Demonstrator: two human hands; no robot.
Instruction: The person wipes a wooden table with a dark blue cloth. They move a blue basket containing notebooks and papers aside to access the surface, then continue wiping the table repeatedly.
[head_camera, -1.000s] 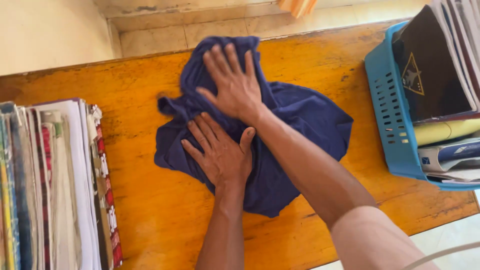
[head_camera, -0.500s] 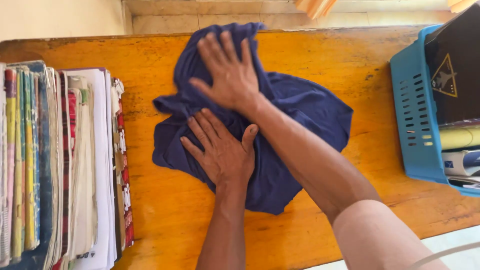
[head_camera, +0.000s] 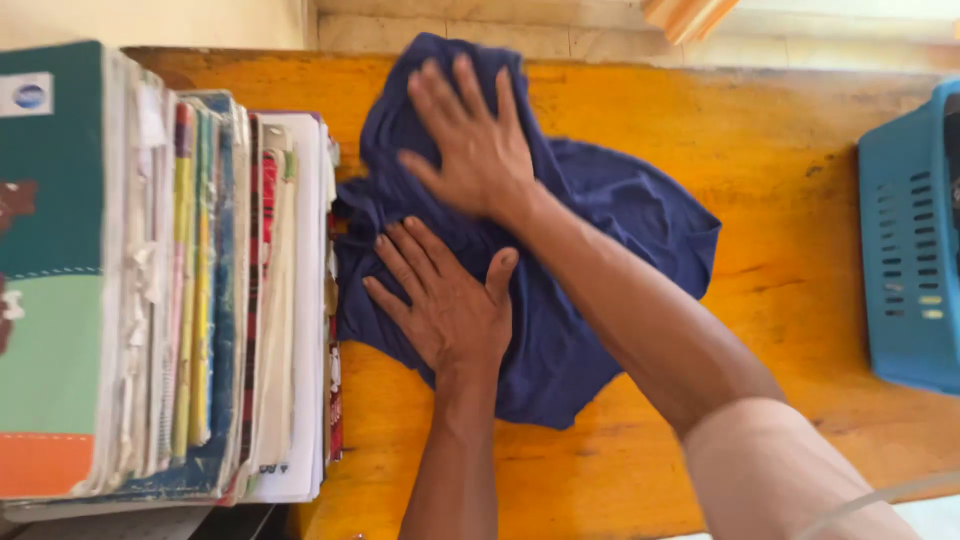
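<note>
Flat out: two palms pin a crumpled navy cloth

Squarely at frame centre, a dark blue cloth (head_camera: 590, 240) lies rumpled on an orange wooden tabletop (head_camera: 790, 200). The left hand (head_camera: 445, 300) and the right hand (head_camera: 480, 150) press on it, fingers spread, gripping nothing. Soft and light, it would likely lift best by an edge. Stacked books (head_camera: 170, 290) fill the left; a blue basket (head_camera: 910, 240) sits right.

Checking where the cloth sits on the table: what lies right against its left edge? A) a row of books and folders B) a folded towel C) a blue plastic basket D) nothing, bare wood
A: the dark blue cloth under both hands meets the row of books and folders at its left edge; the blue basket stands apart at the right.
</note>
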